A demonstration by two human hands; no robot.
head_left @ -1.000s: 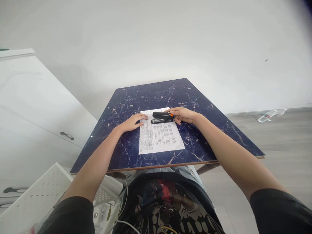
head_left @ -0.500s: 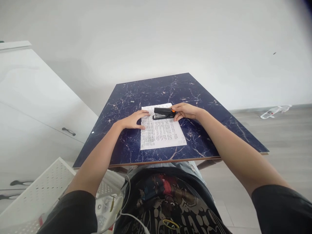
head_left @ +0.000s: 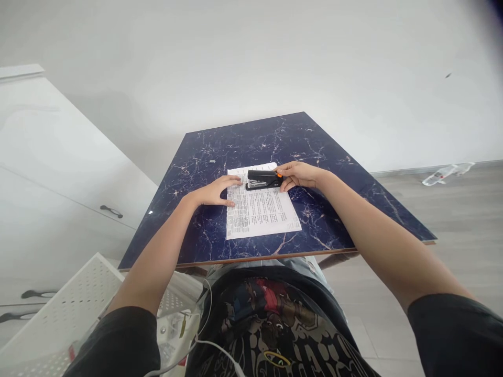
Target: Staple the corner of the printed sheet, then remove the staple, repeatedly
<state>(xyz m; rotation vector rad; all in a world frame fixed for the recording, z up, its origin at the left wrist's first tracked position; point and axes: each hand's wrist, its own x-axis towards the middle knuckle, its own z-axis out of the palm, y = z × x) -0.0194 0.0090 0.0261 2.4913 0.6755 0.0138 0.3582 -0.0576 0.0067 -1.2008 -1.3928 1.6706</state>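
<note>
A printed sheet of paper (head_left: 263, 214) lies on the dark blue marbled table (head_left: 236, 144); whether more sheets lie under it I cannot tell. Over its upper part is a black stapler (head_left: 262, 179) with an orange patch at its rear end, its jaw gaping toward the left. My right hand (head_left: 301, 174) grips that rear end between thumb and fingers. My left hand (head_left: 217, 191) rests on the paper's left edge, thumb and fingers spread apart, holding nothing.
A small grey piece (head_left: 212, 161) lies on the table beyond my left hand. Left of me stand a white cabinet (head_left: 78, 157) and a white perforated basket (head_left: 84, 288) with things in it. A white cable (head_left: 220, 353) runs across my lap. Clear plastic (head_left: 442, 175) lies on the floor at right.
The view has shifted slightly. Both hands, the stapler and the paper keep nearly the same places relative to each other.
</note>
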